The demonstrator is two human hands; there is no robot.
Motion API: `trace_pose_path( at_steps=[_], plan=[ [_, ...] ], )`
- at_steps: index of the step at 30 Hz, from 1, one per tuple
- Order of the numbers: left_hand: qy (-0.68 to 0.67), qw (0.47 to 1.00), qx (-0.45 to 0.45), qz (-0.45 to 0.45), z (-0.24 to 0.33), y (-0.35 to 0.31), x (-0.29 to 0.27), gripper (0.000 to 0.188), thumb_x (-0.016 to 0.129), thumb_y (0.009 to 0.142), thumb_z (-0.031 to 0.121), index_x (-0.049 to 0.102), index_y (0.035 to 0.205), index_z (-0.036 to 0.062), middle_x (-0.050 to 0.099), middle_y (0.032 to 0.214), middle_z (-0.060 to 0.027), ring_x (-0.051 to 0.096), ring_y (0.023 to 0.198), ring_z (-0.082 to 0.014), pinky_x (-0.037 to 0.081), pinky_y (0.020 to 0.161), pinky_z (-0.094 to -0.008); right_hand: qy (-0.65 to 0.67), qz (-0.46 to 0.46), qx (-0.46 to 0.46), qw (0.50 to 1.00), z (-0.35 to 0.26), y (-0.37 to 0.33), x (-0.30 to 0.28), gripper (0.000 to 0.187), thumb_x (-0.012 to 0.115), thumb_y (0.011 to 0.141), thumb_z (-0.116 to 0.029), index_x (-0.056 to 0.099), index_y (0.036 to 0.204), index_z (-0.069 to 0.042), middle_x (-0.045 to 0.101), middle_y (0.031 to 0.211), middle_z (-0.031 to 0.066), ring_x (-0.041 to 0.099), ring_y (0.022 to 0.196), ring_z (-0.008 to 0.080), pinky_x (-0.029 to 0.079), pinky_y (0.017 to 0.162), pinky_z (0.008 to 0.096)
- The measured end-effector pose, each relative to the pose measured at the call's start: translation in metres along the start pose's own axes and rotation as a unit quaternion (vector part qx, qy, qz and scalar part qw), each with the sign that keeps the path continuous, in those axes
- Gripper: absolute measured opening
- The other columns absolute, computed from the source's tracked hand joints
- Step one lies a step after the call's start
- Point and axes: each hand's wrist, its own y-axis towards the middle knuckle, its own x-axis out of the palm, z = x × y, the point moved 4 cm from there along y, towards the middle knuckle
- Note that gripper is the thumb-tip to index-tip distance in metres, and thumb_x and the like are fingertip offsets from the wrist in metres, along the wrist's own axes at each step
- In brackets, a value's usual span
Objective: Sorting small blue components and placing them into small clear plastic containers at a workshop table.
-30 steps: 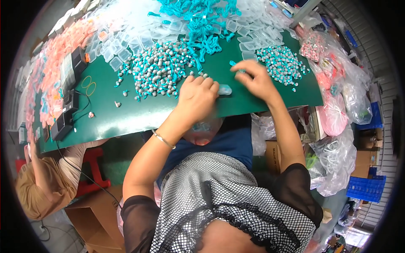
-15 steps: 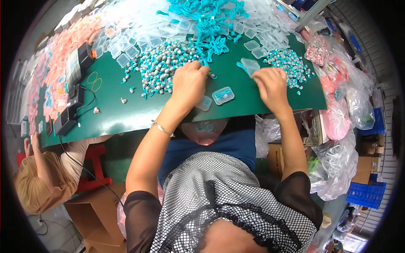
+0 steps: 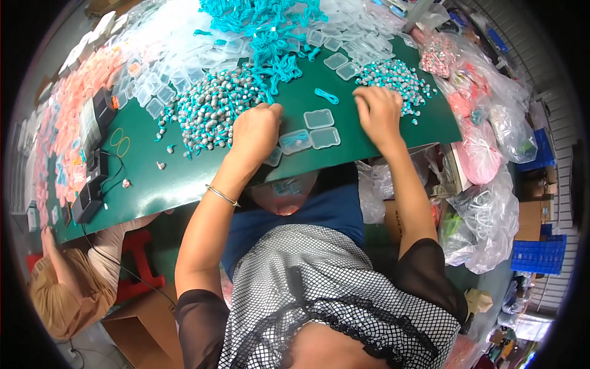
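My left hand (image 3: 256, 132) is closed at the right edge of a pile of small grey-and-teal plug-like pieces (image 3: 212, 111); its fingertips are hidden. My right hand (image 3: 379, 115) is beside a smaller pile of similar pieces (image 3: 399, 77), fingers bent and thumb apart, with nothing visible in it. Between the hands an empty clear plastic case lies open, its lid (image 3: 318, 119) behind its base (image 3: 324, 138). Touching it on the left is a clear case (image 3: 296, 142) with teal pieces inside. A folded teal cord (image 3: 326, 96) lies behind them. Another clear case (image 3: 273, 157) sits partly behind my left wrist.
Teal cord bundles (image 3: 270, 46) and clear cases (image 3: 362, 43) are heaped at the back of the green table (image 3: 209, 172). Black boxes (image 3: 91, 197) and peach-coloured packets (image 3: 74, 123) line the left, where another person's arm (image 3: 58, 261) shows. Filled plastic bags (image 3: 476, 160) crowd the right.
The clear case by my right hand now lies open between my hands, and the right hand is away from it. The teal-filled case sits further left. The whole view has shifted a little.
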Motion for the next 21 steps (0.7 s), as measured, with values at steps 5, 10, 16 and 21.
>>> trace_pose_path(
  at_steps=[5,10,16,21],
  plan=[
    [0.005,1.000,0.009,0.025,0.003,0.002,0.006,0.007,0.058,0.077,0.003,0.062,0.083,0.0015,0.063,0.080,-0.0199,0.066,0.073,-0.0394,0.053,0.063,-0.0488,-0.142,-0.005,-0.001,0.990,0.049,0.020,0.037,0.009,0.069,0.079,-0.015,0.070,0.088,-0.014,0.064,0.087,0.0017,0.058,0.093,0.0226,0.033,0.089,0.0476],
    [-0.036,0.999,-0.026,0.013,0.003,0.004,0.004,0.011,0.064,0.078,0.007,0.065,0.089,0.0033,0.065,0.084,-0.0154,0.065,0.076,-0.0351,0.053,0.067,-0.0445,-0.210,-0.057,-0.004,0.976,0.053,0.030,0.053,0.012,0.073,0.075,-0.017,0.070,0.086,-0.014,0.061,0.087,0.0009,0.057,0.094,0.0220,0.033,0.089,0.0492],
    [-0.206,0.978,-0.023,0.029,0.039,-0.006,0.000,0.013,0.069,0.077,0.011,0.066,0.088,0.0046,0.067,0.082,-0.0115,0.064,0.070,-0.0288,0.052,0.064,-0.0385,0.086,-0.083,0.082,0.989,0.010,0.006,0.012,0.011,0.071,0.074,-0.015,0.068,0.084,-0.013,0.067,0.083,0.0005,0.061,0.086,0.0197,0.036,0.085,0.0430],
    [-0.121,0.992,0.011,0.044,0.065,-0.015,0.010,0.009,0.070,0.076,0.013,0.067,0.083,0.0087,0.061,0.083,-0.0077,0.060,0.085,-0.0290,0.047,0.073,-0.0423,0.223,-0.148,0.028,0.963,-0.045,-0.034,-0.003,0.010,0.072,0.077,-0.015,0.067,0.086,-0.015,0.065,0.079,-0.0034,0.060,0.082,0.0172,0.033,0.083,0.0385]
  ],
)
